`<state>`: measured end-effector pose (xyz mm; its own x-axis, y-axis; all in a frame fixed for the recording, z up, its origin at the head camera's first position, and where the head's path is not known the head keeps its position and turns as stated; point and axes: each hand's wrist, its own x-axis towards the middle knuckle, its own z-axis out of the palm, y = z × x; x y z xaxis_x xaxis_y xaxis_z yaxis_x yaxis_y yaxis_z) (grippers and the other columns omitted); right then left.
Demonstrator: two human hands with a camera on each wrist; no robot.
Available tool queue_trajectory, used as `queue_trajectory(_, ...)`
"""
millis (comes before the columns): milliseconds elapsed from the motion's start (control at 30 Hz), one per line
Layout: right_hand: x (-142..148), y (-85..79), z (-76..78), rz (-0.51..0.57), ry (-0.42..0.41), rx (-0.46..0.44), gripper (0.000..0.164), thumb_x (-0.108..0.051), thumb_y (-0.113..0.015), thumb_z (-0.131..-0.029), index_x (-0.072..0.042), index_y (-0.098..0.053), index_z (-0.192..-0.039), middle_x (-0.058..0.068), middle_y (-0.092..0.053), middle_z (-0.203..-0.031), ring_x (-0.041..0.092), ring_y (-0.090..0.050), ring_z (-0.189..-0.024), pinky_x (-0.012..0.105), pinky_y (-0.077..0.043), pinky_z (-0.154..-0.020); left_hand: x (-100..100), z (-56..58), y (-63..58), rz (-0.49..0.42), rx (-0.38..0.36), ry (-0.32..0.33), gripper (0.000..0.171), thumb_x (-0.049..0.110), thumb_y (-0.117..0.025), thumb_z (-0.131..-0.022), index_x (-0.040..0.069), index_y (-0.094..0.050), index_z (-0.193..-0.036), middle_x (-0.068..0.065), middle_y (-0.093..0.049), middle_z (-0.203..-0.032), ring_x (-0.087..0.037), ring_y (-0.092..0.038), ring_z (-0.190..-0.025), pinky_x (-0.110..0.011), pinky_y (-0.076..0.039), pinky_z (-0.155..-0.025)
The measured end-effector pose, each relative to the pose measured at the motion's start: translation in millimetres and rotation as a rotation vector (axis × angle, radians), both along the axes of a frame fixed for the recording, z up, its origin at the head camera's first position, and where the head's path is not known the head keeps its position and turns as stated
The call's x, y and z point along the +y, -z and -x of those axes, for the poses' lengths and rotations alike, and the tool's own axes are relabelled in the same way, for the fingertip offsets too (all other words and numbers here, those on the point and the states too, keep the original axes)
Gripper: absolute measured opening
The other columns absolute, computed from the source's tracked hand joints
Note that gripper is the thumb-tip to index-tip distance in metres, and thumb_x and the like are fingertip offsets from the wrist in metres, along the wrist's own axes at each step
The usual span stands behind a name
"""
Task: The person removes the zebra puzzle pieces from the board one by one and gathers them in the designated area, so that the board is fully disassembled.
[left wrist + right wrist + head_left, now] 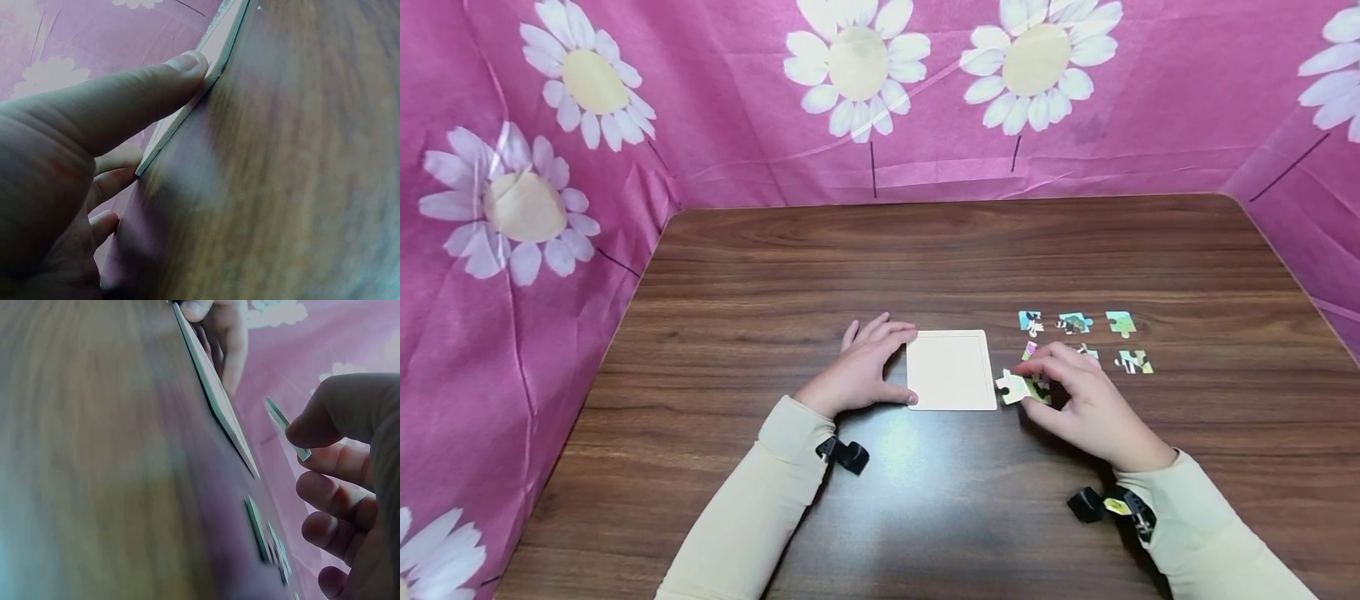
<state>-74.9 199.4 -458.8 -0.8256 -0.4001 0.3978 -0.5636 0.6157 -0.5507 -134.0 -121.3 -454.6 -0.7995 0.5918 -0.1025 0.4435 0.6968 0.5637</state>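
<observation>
A square, pale puzzle tray (951,371) with a thin raised rim lies on the table. My left hand (865,367) rests along its left side, fingers spread. The left thumb (181,69) lies straight on the rim at the near corner, and the fingertips touch the far corner. Just right of the tray, my right hand (1086,400) pinches a jigsaw piece (1013,387) between thumb and index finger. In the right wrist view this piece (278,419) is seen edge-on, raised above the table, with the other fingers loosely curled. Below it lies a green-patterned piece (1039,390), partly covered by the hand.
Several loose jigsaw pieces lie to the right of the tray, among them a green piece (1122,323), a blue-and-white piece (1031,322) and a white-green piece (1133,362). My right hand hides part of this group. Pink flowered cloth (940,167) hangs behind the wooden table (850,258).
</observation>
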Motion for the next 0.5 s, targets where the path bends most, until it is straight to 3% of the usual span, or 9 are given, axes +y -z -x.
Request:
queue_trajectory(300,32,0.6,-9.2,0.041,0.088,0.009,0.041,0.005,-0.08,-0.065,-0.009,-0.074,-0.104,-0.004,-0.065,-0.099,0.008,-0.056,-0.086,0.017,-0.039,-0.078,0,0.0,0.3,-0.005,-0.009,0.002,0.089,0.042,-0.086,-0.076,0.013,-0.046,-0.15,0.0,-0.042,-0.155,-0.029,-0.015,-0.153,-0.06,0.002,-0.119)
queue_trajectory(500,52,3.3,-16.8,0.072,0.176,0.002,0.044,0.007,-0.079,-0.064,-0.011,-0.074,-0.103,-0.004,-0.065,-0.098,0.004,-0.052,-0.083,0.014,-0.034,-0.079,0,0.3,1.8,-0.005,-0.014,-0.002,0.089,0.041,-0.086,-0.076,0.013,-0.045,-0.15,0.0,-0.042,-0.155,-0.028,-0.015,-0.153,-0.059,0.003,-0.119)
